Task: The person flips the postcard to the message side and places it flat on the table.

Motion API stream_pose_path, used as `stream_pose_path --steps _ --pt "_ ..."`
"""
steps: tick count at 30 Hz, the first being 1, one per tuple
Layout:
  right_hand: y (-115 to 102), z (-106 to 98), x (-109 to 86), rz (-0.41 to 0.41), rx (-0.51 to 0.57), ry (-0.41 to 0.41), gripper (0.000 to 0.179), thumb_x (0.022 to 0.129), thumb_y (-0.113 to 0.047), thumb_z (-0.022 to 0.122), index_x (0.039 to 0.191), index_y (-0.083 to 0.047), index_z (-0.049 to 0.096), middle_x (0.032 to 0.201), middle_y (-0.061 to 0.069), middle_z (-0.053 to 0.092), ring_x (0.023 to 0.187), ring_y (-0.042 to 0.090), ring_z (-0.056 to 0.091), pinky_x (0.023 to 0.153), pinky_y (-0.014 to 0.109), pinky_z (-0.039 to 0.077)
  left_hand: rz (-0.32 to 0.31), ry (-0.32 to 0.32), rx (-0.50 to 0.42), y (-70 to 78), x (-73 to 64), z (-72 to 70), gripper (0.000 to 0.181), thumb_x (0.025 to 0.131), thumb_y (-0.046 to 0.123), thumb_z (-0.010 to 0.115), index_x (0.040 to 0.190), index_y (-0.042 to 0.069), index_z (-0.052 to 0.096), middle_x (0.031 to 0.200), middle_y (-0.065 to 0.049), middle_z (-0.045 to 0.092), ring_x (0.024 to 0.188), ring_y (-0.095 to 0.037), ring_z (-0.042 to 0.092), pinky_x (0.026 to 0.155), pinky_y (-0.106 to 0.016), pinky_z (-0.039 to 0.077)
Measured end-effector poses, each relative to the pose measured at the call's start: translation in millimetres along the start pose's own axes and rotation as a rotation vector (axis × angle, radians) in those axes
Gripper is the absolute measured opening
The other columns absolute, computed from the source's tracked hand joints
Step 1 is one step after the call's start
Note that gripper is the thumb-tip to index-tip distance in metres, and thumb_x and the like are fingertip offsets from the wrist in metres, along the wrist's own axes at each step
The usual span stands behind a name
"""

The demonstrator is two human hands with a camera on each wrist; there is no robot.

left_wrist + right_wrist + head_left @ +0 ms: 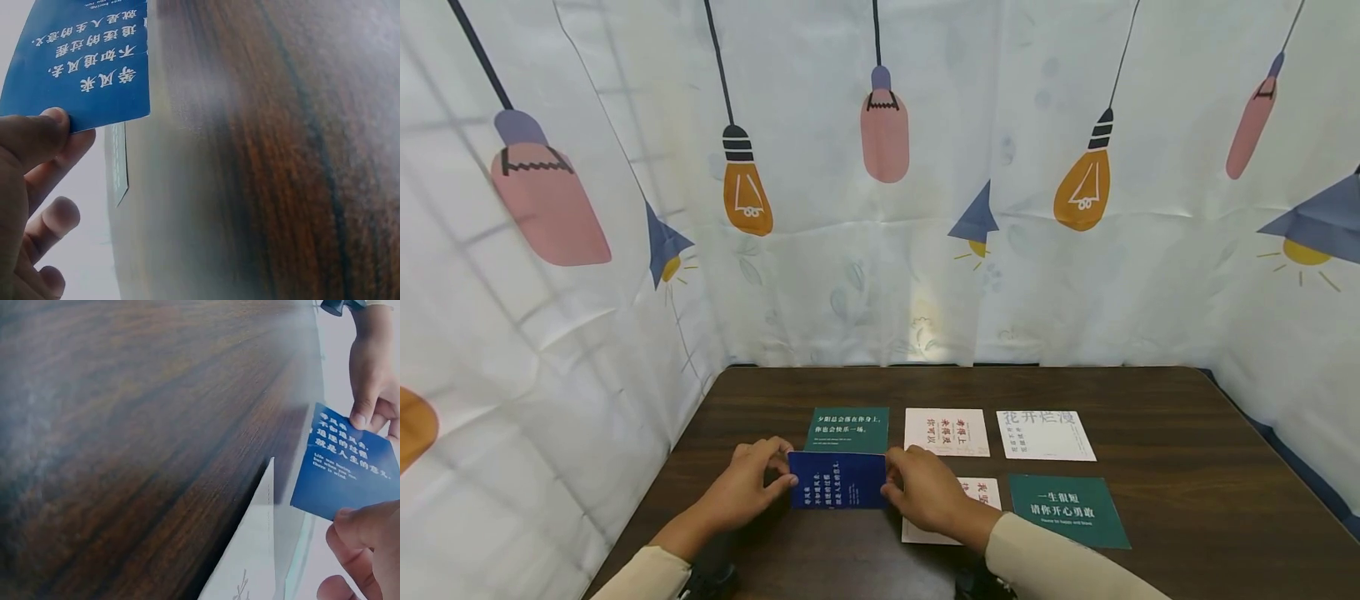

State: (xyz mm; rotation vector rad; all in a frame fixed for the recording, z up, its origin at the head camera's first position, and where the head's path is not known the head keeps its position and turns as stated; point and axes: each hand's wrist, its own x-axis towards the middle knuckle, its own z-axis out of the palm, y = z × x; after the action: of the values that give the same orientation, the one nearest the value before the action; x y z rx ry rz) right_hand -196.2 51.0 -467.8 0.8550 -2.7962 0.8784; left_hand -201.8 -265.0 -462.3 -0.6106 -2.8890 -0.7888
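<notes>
A dark blue card (838,481) with white lettering is held up between both hands, tilted above the table. My left hand (751,481) pinches its left edge between thumb and forefinger; the left wrist view shows the thumb on the face of the card (81,69) near a corner and the other fingers loosely bent. At the opposite edge, my right hand (928,490) pinches the card (350,459) the same way. Behind the blue card lies a green card (850,427), its lower part covered. A white card with red lettering (981,492) is partly hidden under my right hand.
On the dark wooden table (1195,450) lie a white card with red print (946,432), a white card with grey-blue print (1047,436) and another green card (1070,511) at the right. A white curtain (820,292) with printed lamps surrounds the table's back and sides.
</notes>
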Motion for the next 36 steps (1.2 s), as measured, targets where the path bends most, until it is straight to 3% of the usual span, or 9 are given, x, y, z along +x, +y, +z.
stream_pose_path --steps 3,6,10,18,24,29,33,36 --pt "0 -1 -1.4 -0.009 -0.018 0.004 0.018 0.091 -0.023 0.079 0.087 -0.022 0.061 0.082 -0.015 0.055 0.076 0.003 0.049 0.065 0.025 0.045 0.013 0.022 0.022 0.2 -1.7 0.4 0.021 0.090 0.018 0.081 0.098 0.022 0.062 0.088 0.020 0.058 0.090 -0.006 0.053 0.096 -0.050 0.032" --pt "1 -1 -2.6 -0.020 -0.004 0.000 0.019 0.091 -0.023 0.079 0.083 -0.023 0.061 0.082 -0.014 0.057 0.076 0.003 0.049 0.065 0.026 0.045 0.022 0.027 0.035 0.2 -3.6 -0.5 0.016 0.091 0.020 0.080 0.091 0.025 0.064 0.092 0.015 0.055 0.093 -0.011 0.052 0.092 -0.048 0.036" --pt "1 -3 -3.0 -0.026 0.012 -0.009 0.015 0.093 -0.023 0.078 0.084 -0.023 0.065 0.082 -0.015 0.059 0.077 0.003 0.050 0.064 0.025 0.045 0.012 0.024 0.033 0.0 -6.3 -2.7 0.009 0.093 0.025 0.077 0.097 0.028 0.070 0.101 0.012 0.057 0.099 -0.017 0.050 0.088 -0.048 0.041" --pt "2 -5 -3.8 -0.007 0.049 -0.018 0.011 0.095 -0.025 0.075 0.089 -0.024 0.066 0.082 -0.016 0.056 0.076 0.005 0.047 0.062 0.026 0.043 0.123 0.039 0.010 -0.7 -7.9 -3.2 0.013 0.095 0.025 0.074 0.103 0.033 0.068 0.097 0.022 0.060 0.092 -0.008 0.051 0.088 -0.049 0.034" --pt "2 -5 -5.8 0.016 0.054 -0.033 0.017 0.098 -0.028 0.072 0.086 -0.027 0.059 0.077 -0.014 0.048 0.068 0.006 0.042 0.055 0.026 0.037 0.118 0.028 0.006 -0.6 -9.3 -3.4 0.011 0.098 0.029 0.070 0.106 0.035 0.066 0.093 0.024 0.055 0.089 -0.005 0.048 0.090 -0.049 0.033" --pt "3 -5 -6.1 0.013 0.083 -0.048 0.002 0.098 -0.024 0.071 0.098 -0.026 0.070 0.084 -0.018 0.055 0.077 0.005 0.048 0.063 0.026 0.044 0.185 0.059 -0.002 -1.5 -10.4 -2.8 0.019 0.095 0.019 0.075 0.098 0.033 0.064 0.094 0.023 0.055 0.089 -0.004 0.053 0.088 -0.047 0.030" --pt "2 -5 -6.5 0.031 0.122 -0.075 0.008 0.098 -0.021 0.071 0.102 -0.027 0.074 0.088 -0.019 0.060 0.084 0.004 0.053 0.069 0.028 0.048 0.259 0.113 -0.005 -1.9 -11.6 -1.3 0.036 0.084 0.001 0.080 0.092 0.032 0.063 0.095 0.022 0.057 0.089 -0.004 0.055 0.084 -0.043 0.024" --pt "2 -4 -6.4 0.032 0.127 -0.079 0.011 0.098 -0.019 0.071 0.103 -0.027 0.075 0.088 -0.019 0.060 0.085 0.004 0.053 0.070 0.027 0.049 0.271 0.120 -0.013 -1.7 -12.7 -1.6 0.044 0.079 -0.005 0.080 0.092 0.033 0.063 0.097 0.021 0.057 0.089 -0.004 0.055 0.083 -0.041 0.022"
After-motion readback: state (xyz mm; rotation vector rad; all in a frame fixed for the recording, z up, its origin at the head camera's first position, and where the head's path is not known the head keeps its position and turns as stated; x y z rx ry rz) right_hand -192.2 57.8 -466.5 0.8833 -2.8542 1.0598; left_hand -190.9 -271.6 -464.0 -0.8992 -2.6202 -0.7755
